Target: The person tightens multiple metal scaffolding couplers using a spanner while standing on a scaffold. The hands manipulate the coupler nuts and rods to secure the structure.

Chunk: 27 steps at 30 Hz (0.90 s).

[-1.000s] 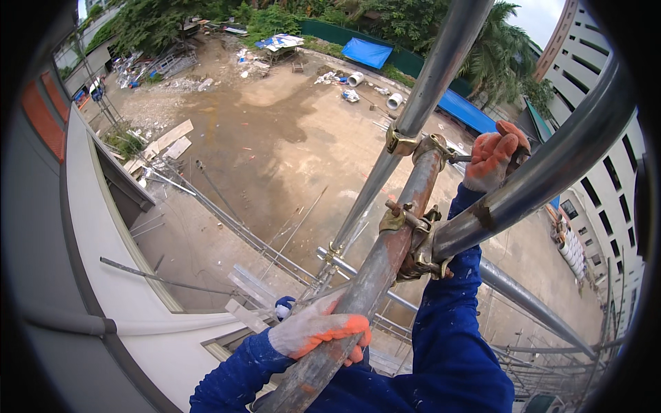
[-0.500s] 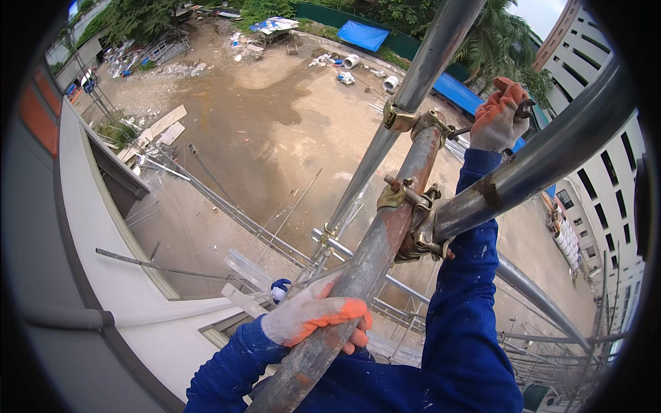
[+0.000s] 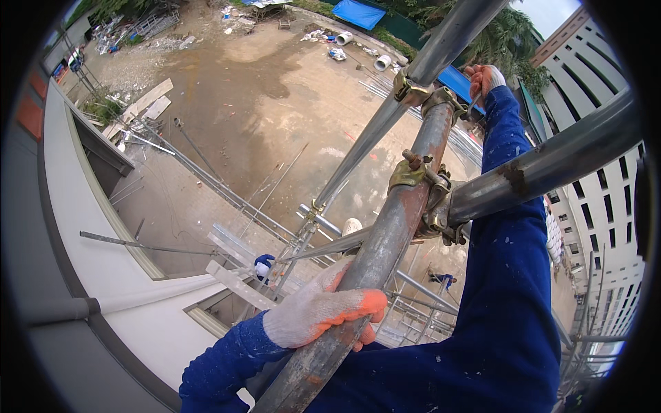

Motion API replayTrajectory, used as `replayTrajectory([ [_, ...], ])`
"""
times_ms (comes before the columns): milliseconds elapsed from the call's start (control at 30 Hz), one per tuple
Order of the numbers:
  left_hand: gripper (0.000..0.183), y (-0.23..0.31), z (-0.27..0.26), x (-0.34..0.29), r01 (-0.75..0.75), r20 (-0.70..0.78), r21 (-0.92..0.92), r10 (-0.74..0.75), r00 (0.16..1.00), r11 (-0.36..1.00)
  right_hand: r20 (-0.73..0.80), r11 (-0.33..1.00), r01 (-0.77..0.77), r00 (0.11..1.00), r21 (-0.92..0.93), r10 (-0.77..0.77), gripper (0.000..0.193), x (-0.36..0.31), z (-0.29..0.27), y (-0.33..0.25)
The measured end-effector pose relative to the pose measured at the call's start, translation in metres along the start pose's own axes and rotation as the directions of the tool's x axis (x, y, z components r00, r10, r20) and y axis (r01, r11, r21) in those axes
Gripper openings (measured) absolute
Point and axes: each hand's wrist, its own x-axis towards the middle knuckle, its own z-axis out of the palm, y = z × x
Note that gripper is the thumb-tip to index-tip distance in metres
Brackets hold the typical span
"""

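Observation:
My left hand (image 3: pixel 323 313), in a grey glove with orange fingers, is wrapped round a rusty scaffold pole (image 3: pixel 385 255) that slants up from the lower edge. My right arm reaches past a thick steel pole (image 3: pixel 558 165). Beyond it, my right hand (image 3: pixel 485 78), gloved alike, is closed on a wrench (image 3: pixel 473 105) whose lower end meets the upper scaffold coupler (image 3: pixel 441 100). Exactly how the wrench sits on the coupler's bolt is hard to see. A second coupler (image 3: pixel 413 175) joins the rusty pole and the thick pole. Another steel pole (image 3: pixel 447 45) crosses at the upper coupler.
Far below lies a muddy yard (image 3: pixel 241 103) with concrete pipes (image 3: pixel 344 38) and loose boards (image 3: pixel 148 110). Scaffold tubes and planks (image 3: pixel 237 283) descend beneath me. One person in blue (image 3: pixel 264 266) is below left, another (image 3: pixel 443 279) below right. A pale wall (image 3: pixel 89 206) stands at left.
My right hand has swung forward and slightly left, turning with the wrench. My left hand keeps its grip on the pole. The whole view has shifted a little.

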Motion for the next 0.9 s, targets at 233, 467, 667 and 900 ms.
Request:
replayTrajectory([
  [233, 0.061, -0.006, -0.006, 0.0, -0.035, 0.019, 0.032, 0.034, 0.999, 0.999, -0.082, 0.873, 0.307, 0.951, 0.38, -0.299, 0.018, -0.004, 0.001, 0.021],
  [467, 0.062, -0.012, -0.007, -0.003, -0.059, 0.031, 0.009, 0.059, 0.998, 0.998, 0.465, -0.784, -0.109, 0.752, -0.611, -0.468, 0.021, -0.012, 0.007, 0.007],
  [667, 0.062, -0.009, -0.01, -0.001, -0.129, 0.073, 0.008, 0.128, 0.989, 0.992, 0.255, -0.005, 0.263, 0.93, -0.965, -0.266, 0.011, 0.013, 0.011, 0.027],
  [900, 0.067, -0.004, -0.002, -0.006, -0.027, 0.037, 0.069, 0.025, 0.999, 0.997, -0.016, 0.986, 0.114, 0.993, -0.122, -0.117, 0.008, 0.031, 0.003, 0.04],
])
